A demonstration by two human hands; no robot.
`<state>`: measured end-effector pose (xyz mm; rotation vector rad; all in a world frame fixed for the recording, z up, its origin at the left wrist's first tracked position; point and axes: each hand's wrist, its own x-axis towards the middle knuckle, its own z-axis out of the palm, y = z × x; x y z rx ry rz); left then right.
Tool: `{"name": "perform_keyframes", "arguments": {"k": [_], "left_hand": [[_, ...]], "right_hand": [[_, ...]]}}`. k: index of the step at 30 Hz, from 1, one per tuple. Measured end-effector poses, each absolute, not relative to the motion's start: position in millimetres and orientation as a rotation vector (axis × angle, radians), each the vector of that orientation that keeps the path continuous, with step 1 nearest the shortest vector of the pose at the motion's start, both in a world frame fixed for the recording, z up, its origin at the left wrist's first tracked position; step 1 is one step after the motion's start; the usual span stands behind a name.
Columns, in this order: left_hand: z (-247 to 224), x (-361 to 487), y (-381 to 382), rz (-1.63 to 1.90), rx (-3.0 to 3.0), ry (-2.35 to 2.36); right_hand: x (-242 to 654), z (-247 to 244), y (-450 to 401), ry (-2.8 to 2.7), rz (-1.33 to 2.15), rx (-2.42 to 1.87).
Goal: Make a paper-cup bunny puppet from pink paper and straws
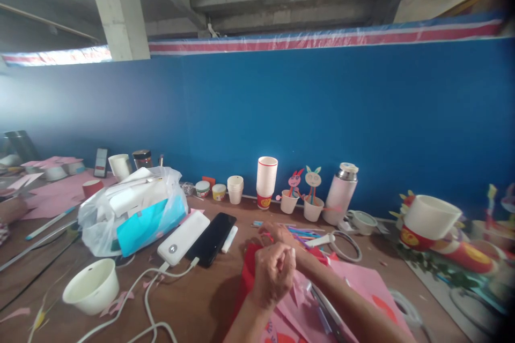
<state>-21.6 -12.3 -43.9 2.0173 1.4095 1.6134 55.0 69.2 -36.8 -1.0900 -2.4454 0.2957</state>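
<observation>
Head view: crumpled red paper underhand.

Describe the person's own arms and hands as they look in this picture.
Both forearms are bare, with no sleeves in view. The left hand and the right hand wear no gloves. No watch, bracelet or ring can be made out, though the picture is too soft to rule out a thin ring. No markings show.
</observation>
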Motion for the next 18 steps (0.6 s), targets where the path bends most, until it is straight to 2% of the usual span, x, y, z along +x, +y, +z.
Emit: {"name": "perform_keyframes", "arguments": {"k": [5,18], "left_hand": [[-41,-27,-12,1.591,1.957,1.412],[-49,-33,1,1.498,1.856,1.593]], "right_hand": [[81,-40,64,-2.428,0.291,-1.008],[162,-77,49,-2.148,0.015,-1.076]]}}
